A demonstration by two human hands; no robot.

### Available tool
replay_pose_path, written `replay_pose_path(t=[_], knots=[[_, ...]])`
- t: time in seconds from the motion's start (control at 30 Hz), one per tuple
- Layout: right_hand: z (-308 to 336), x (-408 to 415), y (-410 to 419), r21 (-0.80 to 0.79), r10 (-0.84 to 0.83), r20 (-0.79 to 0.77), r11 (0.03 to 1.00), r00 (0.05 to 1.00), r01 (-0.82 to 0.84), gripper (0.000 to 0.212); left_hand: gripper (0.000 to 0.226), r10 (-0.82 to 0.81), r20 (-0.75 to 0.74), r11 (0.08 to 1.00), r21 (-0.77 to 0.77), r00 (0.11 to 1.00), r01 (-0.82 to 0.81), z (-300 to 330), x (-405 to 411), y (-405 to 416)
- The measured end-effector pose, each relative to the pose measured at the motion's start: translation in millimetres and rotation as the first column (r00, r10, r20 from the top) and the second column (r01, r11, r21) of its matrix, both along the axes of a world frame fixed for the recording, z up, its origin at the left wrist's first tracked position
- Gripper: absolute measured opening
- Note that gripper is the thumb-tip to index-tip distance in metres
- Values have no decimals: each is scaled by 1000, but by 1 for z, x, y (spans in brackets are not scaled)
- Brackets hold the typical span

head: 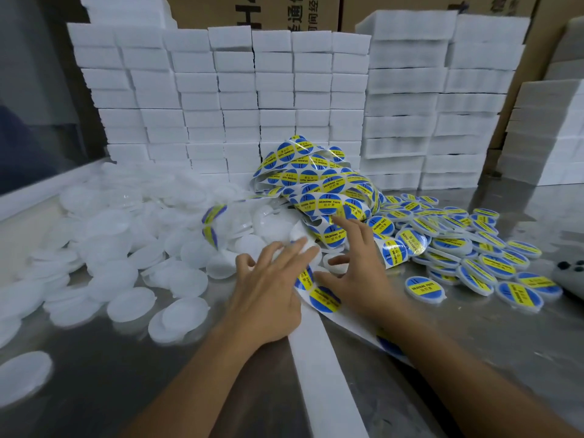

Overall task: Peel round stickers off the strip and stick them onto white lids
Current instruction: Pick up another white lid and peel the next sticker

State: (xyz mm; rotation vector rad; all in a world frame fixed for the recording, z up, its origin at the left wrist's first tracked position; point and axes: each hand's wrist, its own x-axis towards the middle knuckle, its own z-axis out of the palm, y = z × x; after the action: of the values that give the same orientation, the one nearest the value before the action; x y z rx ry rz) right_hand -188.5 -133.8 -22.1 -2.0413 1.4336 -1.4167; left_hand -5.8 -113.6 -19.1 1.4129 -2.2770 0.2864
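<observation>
Your left hand [268, 292] lies with fingers straight and spread over a white lid [303, 245] at the tabletop's [126, 374] middle. Your right hand [357, 273], fingers relaxed, presses the sticker strip [319, 298] beside it. Stickered lids [467, 248] crowd the right edge.

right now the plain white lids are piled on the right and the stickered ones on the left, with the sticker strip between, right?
Not quite: the head view shows it reversed. The plain white lids are piled on the left, the stickered lids on the right, and the sticker strip lies between.
</observation>
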Motion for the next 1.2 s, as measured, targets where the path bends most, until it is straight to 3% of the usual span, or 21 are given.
replay_pose_path(t=[0.1,0.23,0.4,0.5,0.67,0.87,1.07,1.2], knots=[[-2,1,0,-53,80,-15,995,997,-80,90,73,-52,25,996,74,998,50,-2,-5,2],[-3,-3,-2,-16,139,7,990,990,-139,96,53,-54,-37,994,98,998,58,-1,-3,0],[-6,0,-2,90,234,-12,969,972,-232,99,30,-37,-251,980,180,967,84,0,2,-1],[-6,6,-1,89,251,-61,965,966,-245,97,11,34,-374,988,150,927,25,-1,1,-3],[-5,11,-1,129,244,-82,964,966,-233,97,22,47,-425,986,164,904,26,-5,3,-6],[-6,12,-1,140,226,-27,965,974,-220,95,45,55,-247,974,225,967,2,-5,-5,-5],[-3,15,3,82,184,263,974,947,-212,80,47,15,-323,973,222,946,60,-5,-2,-4],[4,14,3,13,126,332,990,935,-138,71,47,-11,-408,977,190,913,97,-7,-3,-4]])
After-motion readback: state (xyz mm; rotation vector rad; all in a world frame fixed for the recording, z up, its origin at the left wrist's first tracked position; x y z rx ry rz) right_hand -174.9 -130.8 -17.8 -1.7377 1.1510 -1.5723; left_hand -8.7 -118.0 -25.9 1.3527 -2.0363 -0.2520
